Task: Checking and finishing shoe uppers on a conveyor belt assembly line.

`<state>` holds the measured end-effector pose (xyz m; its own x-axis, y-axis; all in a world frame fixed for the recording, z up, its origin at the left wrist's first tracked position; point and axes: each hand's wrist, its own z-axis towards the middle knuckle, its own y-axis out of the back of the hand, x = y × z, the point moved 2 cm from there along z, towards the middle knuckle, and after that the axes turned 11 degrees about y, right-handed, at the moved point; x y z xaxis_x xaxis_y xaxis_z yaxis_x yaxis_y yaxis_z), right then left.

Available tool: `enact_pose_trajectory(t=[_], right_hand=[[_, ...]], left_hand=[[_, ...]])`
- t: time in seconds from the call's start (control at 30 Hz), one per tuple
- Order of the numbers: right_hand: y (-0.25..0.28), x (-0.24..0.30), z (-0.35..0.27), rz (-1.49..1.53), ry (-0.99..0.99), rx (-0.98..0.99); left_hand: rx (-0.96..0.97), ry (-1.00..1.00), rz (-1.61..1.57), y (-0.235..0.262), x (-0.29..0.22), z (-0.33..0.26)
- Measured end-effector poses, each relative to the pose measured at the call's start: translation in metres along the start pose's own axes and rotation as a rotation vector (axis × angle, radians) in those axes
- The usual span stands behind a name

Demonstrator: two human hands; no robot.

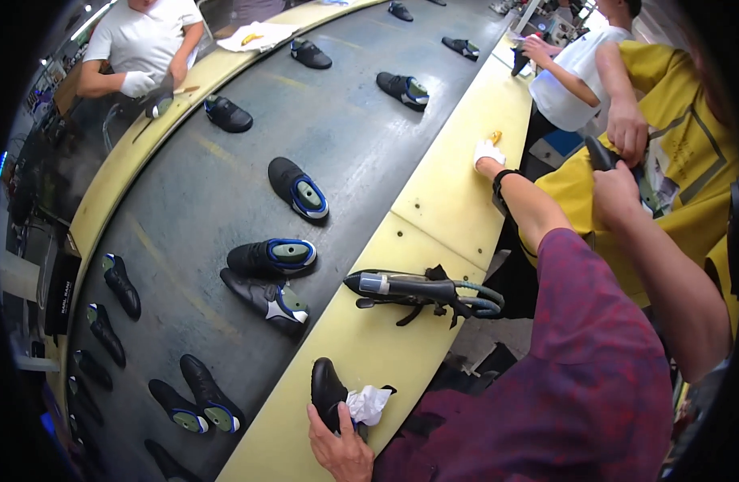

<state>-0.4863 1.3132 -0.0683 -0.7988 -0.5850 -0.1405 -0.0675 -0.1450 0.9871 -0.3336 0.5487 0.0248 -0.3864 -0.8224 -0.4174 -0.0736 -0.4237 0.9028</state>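
My left hand (341, 446) is closed on a black shoe (328, 390) standing on the pale yellow ledge at the lower middle. Crumpled white paper (369, 404) sticks out of the shoe's opening. Far to the right, my right hand (488, 153), in a white glove and with a dark band on the wrist, reaches along the ledge. At its fingertips is a small yellow-orange piece (496, 137), apparently pinched; its kind is too small to tell. Between my hands, a black hand tool with a hose (402, 285) lies across the ledge.
Several black shoes with blue collars, such as this shoe (297, 189), lie on the grey conveyor belt (185, 281). Across it, a person (144, 48) handles a shoe. A person in yellow (667, 153) stands close at right, holding a dark shoe; another in white (570, 80) works beyond.
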Motion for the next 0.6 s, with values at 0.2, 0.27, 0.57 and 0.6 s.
enact_pose_trajectory(t=[0.2,0.27,0.57,0.6], right_hand=[[-0.013,0.008,-0.015,-0.298,0.165,-0.237],[-0.013,0.004,-0.021,-0.325,0.212,-0.274],[0.035,0.024,-0.018,-0.291,0.201,-0.231],[0.039,0.016,-0.011,-0.279,0.108,-0.297]], left_hand=[[-0.017,0.008,-0.070,-0.001,0.008,0.006],[0.013,0.007,-0.074,-0.004,0.005,0.006],[0.002,-0.024,-0.071,-0.006,0.006,0.002],[0.014,-0.023,-0.069,-0.004,0.008,0.001]])
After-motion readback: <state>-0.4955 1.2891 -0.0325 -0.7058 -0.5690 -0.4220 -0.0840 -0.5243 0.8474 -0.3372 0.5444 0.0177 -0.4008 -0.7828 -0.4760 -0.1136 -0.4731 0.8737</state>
